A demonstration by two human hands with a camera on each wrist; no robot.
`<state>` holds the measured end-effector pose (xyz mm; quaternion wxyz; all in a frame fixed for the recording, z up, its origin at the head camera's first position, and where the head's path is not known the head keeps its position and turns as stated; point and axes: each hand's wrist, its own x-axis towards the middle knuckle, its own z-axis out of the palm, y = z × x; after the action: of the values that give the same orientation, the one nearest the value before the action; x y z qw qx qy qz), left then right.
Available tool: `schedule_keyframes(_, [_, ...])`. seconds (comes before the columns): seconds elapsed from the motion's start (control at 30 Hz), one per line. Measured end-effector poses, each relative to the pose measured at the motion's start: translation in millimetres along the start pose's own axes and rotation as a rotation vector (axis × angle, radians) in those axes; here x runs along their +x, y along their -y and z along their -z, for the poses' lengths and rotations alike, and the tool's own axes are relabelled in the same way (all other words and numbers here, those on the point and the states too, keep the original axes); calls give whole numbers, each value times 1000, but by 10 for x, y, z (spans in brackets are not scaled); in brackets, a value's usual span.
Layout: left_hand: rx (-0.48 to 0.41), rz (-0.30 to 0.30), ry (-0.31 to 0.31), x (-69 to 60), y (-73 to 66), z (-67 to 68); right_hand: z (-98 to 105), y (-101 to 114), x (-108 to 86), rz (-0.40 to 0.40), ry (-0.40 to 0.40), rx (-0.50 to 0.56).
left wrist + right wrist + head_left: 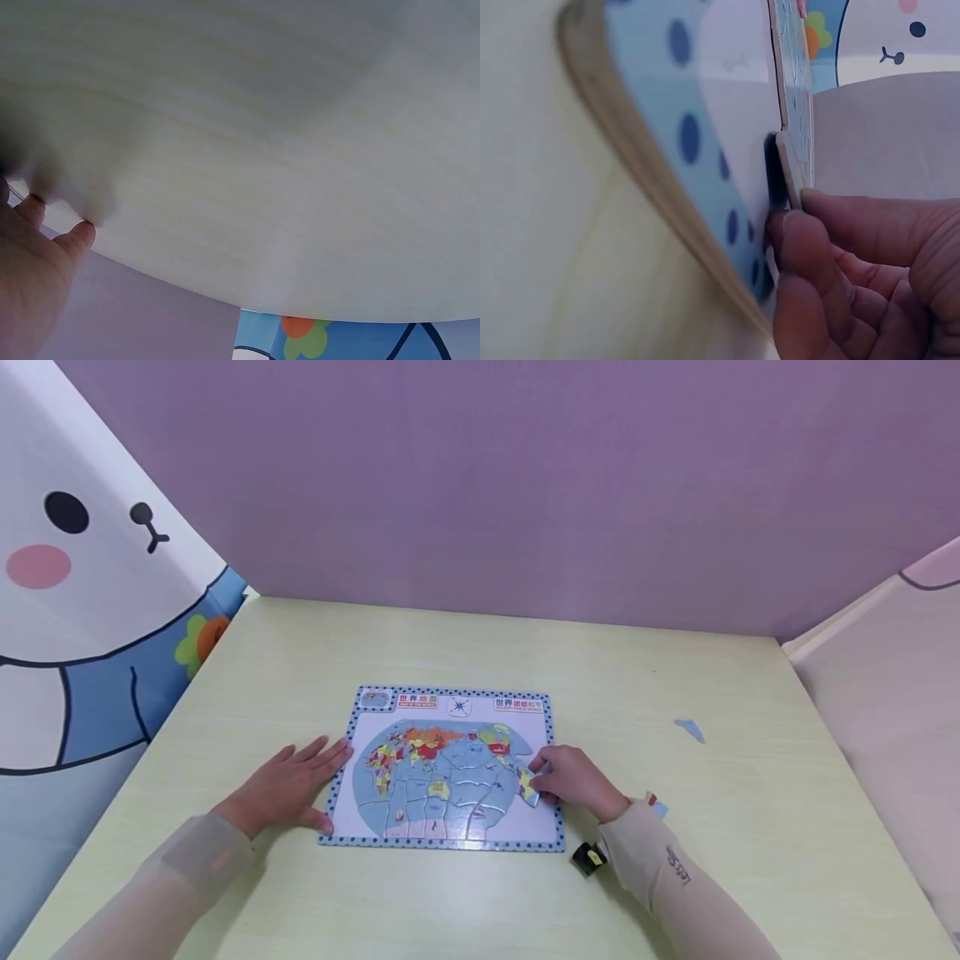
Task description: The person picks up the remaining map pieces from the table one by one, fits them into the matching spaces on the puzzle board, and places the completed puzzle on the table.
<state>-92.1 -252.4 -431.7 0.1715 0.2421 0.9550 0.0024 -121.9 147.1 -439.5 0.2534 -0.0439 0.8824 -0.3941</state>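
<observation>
A world map jigsaw puzzle (450, 785) lies on the table, most of its oval filled with coloured pieces inside a blue dotted border. Over the right side of the map, my right hand (576, 782) pinches a puzzle piece (527, 783) with yellow land on blue. In the right wrist view, thumb and fingers hold that piece (790, 169) tilted, one edge raised off the board. My left hand (288, 785) rests with spread, fairly straight fingers at the board's left edge. The left wrist view shows only part of this hand (34, 262) at its left side.
A loose blue puzzle piece (690, 729) lies on the table to the right. Another loose piece (660, 810) is partly hidden behind the right sleeve. A small black object (588, 858) sits by the right wrist. A purple wall (510, 493) borders the table's back.
</observation>
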Motion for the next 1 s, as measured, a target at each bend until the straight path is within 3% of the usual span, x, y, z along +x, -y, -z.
schedule_keyframes(0.57, [1,4,9,6,-26,31,56,26,14,-6,50,-9])
schedule_keyframes(1.0, [-4,12,16,3,-41,49,36,-16,23,-20,27,40])
